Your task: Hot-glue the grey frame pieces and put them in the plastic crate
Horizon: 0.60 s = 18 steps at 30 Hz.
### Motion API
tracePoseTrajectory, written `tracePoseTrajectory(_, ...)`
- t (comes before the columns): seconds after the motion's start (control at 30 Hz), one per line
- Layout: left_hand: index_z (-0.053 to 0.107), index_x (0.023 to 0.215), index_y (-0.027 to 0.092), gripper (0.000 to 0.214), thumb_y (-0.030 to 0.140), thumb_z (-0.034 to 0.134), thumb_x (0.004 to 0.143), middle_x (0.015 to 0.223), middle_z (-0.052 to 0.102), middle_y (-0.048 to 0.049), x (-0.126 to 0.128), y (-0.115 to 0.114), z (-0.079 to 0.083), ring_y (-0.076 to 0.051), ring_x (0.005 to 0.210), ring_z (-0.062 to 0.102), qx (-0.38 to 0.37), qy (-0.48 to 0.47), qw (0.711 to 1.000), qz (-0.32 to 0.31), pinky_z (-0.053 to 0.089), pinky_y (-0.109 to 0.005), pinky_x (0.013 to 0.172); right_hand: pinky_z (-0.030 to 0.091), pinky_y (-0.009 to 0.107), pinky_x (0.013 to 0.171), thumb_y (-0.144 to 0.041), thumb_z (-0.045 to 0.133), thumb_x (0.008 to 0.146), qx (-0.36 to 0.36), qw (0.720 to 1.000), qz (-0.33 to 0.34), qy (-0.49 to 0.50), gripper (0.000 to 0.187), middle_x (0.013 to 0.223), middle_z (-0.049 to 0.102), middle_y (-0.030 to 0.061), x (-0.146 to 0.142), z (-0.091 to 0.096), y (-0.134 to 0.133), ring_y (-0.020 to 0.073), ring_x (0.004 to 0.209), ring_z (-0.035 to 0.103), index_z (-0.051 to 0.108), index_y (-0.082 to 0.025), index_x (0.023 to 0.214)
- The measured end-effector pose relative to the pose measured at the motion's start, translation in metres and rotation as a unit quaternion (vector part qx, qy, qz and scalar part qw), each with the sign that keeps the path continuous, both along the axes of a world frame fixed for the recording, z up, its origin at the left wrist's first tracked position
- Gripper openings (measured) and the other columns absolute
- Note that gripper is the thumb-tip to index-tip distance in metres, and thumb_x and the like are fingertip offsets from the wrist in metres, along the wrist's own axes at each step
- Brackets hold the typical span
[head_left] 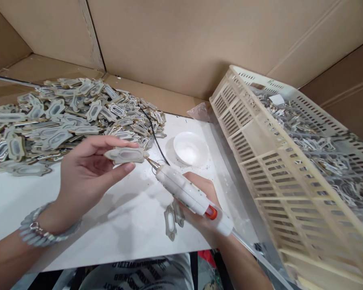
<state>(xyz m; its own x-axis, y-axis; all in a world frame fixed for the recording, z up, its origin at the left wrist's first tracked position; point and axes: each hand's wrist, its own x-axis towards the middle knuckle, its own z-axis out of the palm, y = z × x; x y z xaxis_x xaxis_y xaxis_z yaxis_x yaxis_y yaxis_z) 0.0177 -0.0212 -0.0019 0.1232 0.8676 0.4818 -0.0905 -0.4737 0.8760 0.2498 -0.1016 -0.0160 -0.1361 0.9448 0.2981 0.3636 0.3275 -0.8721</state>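
My left hand (84, 173) pinches a flat ornate frame-shaped piece (125, 154) between thumb and fingers, above the white tabletop (124, 225). My right hand (199, 209) grips a white glue gun (190, 195) with an orange trigger. Its metal nozzle (153, 163) touches the right end of the held piece. The same hand also holds two similar pieces (173, 219) under the gun. A black cord (155, 135) runs from the gun's front back across the table.
A large heap of the same flat pieces (63, 117) covers the table's back left. A small white bowl (190, 148) sits behind the gun. A tilted cream plastic crate (290, 169) full of pieces stands on the right. Cardboard walls (181, 40) enclose the back.
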Motion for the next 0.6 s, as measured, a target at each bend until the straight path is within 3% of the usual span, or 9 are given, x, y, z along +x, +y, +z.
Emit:
tracePoseTrajectory(0.2,0.074,0.098,0.025,0.029,0.019,0.088,0.072,0.097,0.08,-0.0028,0.0036,-0.0031,0.0035,-0.017,0.092,0.077,0.009,0.018,0.999,0.027,0.062,-0.014,0.061,0.048,0.025,0.054,-0.019,0.06,0.081,0.009,1.0,0.013,-0.016,0.007,0.069,0.062,-0.0016,0.0008,0.001,0.0022,0.0135,0.056,0.058,0.06,-0.023,0.075)
tracePoseTrajectory(0.4,0.074,0.098,0.026,0.03,0.012,0.085,0.074,0.099,0.08,-0.0005,0.0043,-0.0037,0.0057,-0.015,0.096,0.076,0.031,0.01,0.999,0.012,0.064,-0.018,0.077,0.048,0.027,0.055,-0.018,0.06,0.08,-0.002,1.0,0.013,-0.02,0.009,0.068,0.061,0.0,0.0006,-0.0002,0.004,0.0146,0.057,0.059,0.06,-0.023,0.072)
tracePoseTrajectory(0.6,0.074,0.1,0.029,0.034,0.011,0.085,0.073,0.101,0.079,0.001,0.0039,-0.0043,0.0031,-0.014,0.098,0.076,0.023,0.002,1.0,0.01,0.064,-0.016,0.076,0.049,0.028,0.059,-0.014,0.057,0.08,0.004,1.0,0.03,-0.008,0.013,0.067,0.058,-0.0009,-0.0013,0.0009,0.0048,0.0151,0.059,0.059,0.055,-0.023,0.07)
